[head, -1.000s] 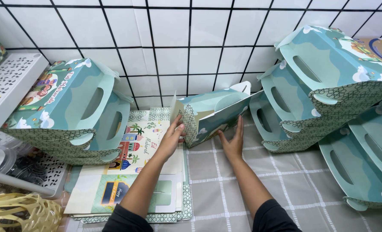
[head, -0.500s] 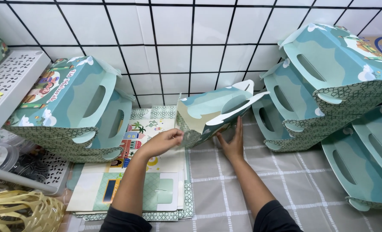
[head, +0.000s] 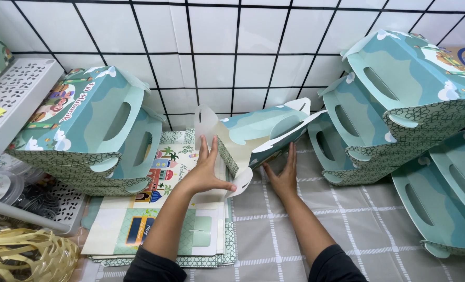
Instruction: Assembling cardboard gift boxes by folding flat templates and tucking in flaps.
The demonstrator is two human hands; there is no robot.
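The left hand (head: 207,175) is now pressing flat, fingers spread, against the end flap of the half-folded teal box (head: 253,137), having come up off the stack of flat blanks (head: 164,230). The right hand (head: 283,177) is still bracing the box's underside with open fingers. The box is sitting tilted on the checked surface (head: 358,224), between finished boxes (head: 91,130), and is looking closer to closed
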